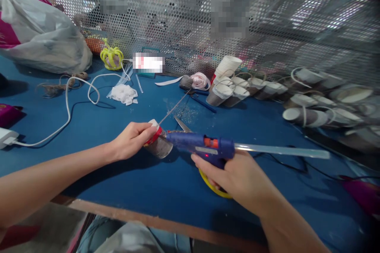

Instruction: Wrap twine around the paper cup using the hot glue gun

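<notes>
glue gun sat in my right hand, fingers wrapped round its handle, and my left hand pinched a small cup by its red band; whether the trigger was squeezed i couldn't tell. the cup was back from the front edge of the desk, tilted over, i'd judge so that its side faced the nozzle, which was right beside it. i had the gun nearly level, its clear glue stick jutting toward the right edge, probably to stay clear of my wrist. a thin cord ran straight from beside my left fingertips toward a grey ball near the far edge. scissors lay beneath the gun, likely kept within reach. other cups filled the far right corner, presumably to leave working room. my left forearm slanted in from the left edge, thumb along the cup's top; my right angled up from the front right corner, index finger stretched forward beneath the barrel.
</notes>
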Demonstrator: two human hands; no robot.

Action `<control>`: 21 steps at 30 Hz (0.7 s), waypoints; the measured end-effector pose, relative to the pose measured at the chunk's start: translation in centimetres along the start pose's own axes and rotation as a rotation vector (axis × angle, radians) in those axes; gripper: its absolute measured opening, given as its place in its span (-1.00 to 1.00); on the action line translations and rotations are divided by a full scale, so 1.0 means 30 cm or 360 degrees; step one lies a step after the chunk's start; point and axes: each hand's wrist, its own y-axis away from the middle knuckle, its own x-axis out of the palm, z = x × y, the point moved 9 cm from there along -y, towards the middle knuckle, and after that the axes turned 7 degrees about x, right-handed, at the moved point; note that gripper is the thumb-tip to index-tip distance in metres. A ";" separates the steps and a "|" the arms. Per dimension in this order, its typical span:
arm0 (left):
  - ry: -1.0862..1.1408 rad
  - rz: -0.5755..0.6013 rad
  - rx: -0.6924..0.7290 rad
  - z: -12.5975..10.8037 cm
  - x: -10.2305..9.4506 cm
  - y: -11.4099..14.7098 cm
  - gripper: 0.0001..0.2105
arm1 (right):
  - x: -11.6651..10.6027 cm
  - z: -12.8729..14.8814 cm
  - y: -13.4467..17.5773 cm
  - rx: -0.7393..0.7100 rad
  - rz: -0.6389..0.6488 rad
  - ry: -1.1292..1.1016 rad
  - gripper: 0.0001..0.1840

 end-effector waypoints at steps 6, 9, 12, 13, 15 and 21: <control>0.0004 0.0014 0.0005 0.001 0.003 0.001 -0.60 | -0.004 0.001 -0.024 0.0025 0.0094 -0.0049 -0.58; -0.0020 0.0007 0.0032 0.003 0.000 0.002 -0.61 | -0.003 -0.002 -0.032 0.0044 0.0089 -0.0036 -0.58; -0.0048 0.0010 0.0057 0.002 0.000 0.003 -0.61 | 0.015 -0.018 -0.043 0.0074 0.0142 -0.0068 -0.60; -0.0056 0.0007 0.0062 0.001 0.000 0.003 -0.61 | 0.020 -0.024 -0.048 0.0077 0.0149 -0.0082 -0.61; -0.0062 0.0002 0.0068 -0.002 -0.001 0.002 -0.61 | 0.026 -0.031 -0.055 0.0068 0.0152 -0.0109 -0.64; -0.0066 0.0005 0.0086 -0.015 -0.001 0.002 -0.61 | 0.031 -0.047 -0.067 0.0075 0.0248 -0.0370 -0.72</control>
